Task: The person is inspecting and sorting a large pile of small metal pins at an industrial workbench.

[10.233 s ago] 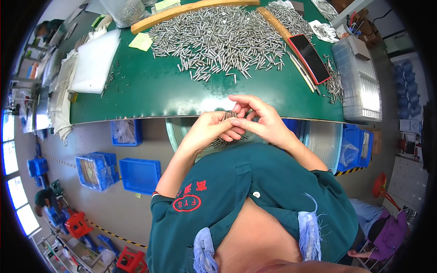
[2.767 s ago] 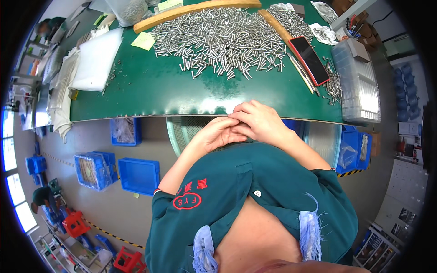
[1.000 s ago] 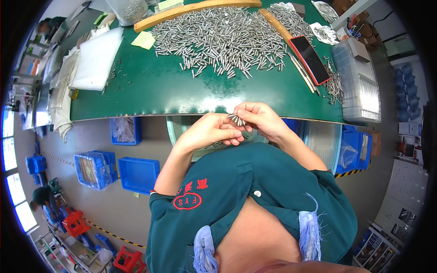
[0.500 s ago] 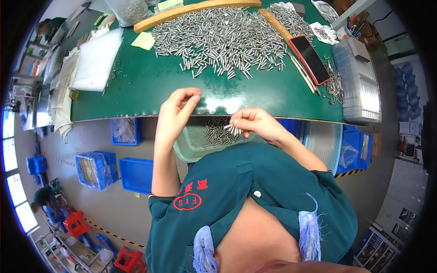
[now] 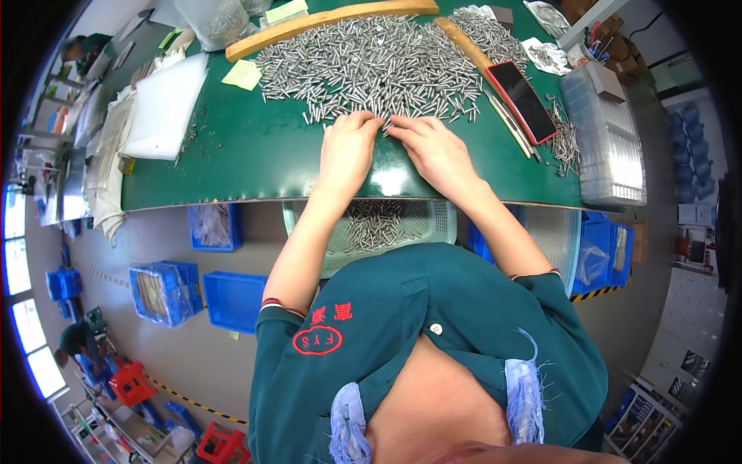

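Note:
A wide heap of small silvery metal pins lies on the green tabletop. At its near edge my left hand bends its fingers closed on pins, with the fingertips partly hidden. My right hand comes in from the other side, thumb and forefinger pinched together at the pins between the two hands. The fingertips of both hands almost meet. Below the table edge, in front of my body, a pale green mesh basket holds many loose pins.
Wooden bars border the heap. A red-edged phone lies at the right, beside thin sticks and clear plastic trays. White foam sheets and a yellow note are at the left. Blue bins stand on the floor.
Both hands have moved forward from the table edge to the heap. The pins fanned in my right hand above the basket no longer show there. The basket is now more exposed.

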Demonstrator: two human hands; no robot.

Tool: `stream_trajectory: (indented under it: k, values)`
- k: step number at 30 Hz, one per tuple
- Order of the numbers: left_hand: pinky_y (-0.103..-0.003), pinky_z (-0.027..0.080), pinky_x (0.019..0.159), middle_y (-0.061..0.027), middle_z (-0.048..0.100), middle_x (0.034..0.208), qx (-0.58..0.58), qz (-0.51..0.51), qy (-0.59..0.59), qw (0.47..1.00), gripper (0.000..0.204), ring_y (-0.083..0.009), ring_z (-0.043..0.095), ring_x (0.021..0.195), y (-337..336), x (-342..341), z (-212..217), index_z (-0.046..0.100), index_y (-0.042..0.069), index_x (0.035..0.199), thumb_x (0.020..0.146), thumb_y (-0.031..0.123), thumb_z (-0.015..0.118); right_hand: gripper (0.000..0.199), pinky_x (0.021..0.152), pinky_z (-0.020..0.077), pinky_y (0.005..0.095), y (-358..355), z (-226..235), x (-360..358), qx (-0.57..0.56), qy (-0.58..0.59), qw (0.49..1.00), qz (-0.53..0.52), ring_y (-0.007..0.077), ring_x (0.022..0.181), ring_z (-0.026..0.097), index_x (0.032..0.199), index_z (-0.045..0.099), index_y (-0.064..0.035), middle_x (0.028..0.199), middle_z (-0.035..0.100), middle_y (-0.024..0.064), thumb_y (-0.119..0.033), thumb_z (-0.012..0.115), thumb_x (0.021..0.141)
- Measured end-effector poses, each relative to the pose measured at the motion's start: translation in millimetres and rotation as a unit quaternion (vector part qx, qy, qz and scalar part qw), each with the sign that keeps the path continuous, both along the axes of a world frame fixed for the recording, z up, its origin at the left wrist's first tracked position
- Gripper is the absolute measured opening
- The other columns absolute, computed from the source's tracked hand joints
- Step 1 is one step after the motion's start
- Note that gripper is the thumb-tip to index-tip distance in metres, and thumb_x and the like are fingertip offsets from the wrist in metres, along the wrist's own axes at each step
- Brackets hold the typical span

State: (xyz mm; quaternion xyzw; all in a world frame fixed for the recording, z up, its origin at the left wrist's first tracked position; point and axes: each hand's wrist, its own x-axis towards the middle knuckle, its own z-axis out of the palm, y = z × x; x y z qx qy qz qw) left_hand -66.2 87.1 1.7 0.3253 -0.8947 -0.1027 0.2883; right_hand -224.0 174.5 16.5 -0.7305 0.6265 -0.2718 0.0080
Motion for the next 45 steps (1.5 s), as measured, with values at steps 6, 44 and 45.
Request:
stream_trajectory:
  k: [6, 44, 45]
  values:
    - [-0.037, 0.046, 0.082, -0.0059, 0.062, 0.098, 0.047, -0.026, -0.027, 0.998, 0.021, -0.0259, 0.058, 0.093, 13.3, 11.1, 4.7, 0.067, 0.007, 0.100, 0.081, 0.007, 0.059, 0.015, 0.077, 0.0507, 0.0298, 2.3, -4.8, -2.8, -0.013, 0.023, 1.000, -0.006, 0.0175, 0.090, 0.058, 0.092, 0.067, -0.0127, 0.099, 0.062, -0.0020, -0.014, 0.066, 0.078]
    - [-0.039, 0.047, 0.076, -0.0098, 0.057, 0.091, 0.071, 0.042, -0.040, 0.996, 0.016, -0.0286, 0.056, 0.086, 39.9, 31.7, 8.1, 0.061, 0.005, 0.093, 0.078, 0.009, 0.066, 0.011, 0.070, 0.0469, 0.0313, 22.9, -4.9, 14.7, 0.000, -0.003, 0.997, 0.077, 0.0172, 0.079, 0.057, 0.087, 0.067, -0.0158, 0.081, 0.056, -0.0018, -0.021, 0.068, 0.077]
    - [-0.039, 0.047, 0.076, -0.0098, 0.057, 0.091, 0.072, 0.042, -0.039, 0.996, 0.016, -0.0286, 0.056, 0.086, 40.6, 31.8, 8.1, 0.061, 0.005, 0.093, 0.078, 0.009, 0.066, 0.012, 0.070, 0.0469, 0.0314, 24.0, -5.7, 16.9, -0.001, -0.007, 0.997, 0.078, 0.0174, 0.079, 0.057, 0.086, 0.067, -0.0156, 0.080, 0.055, -0.0016, -0.022, 0.069, 0.076]
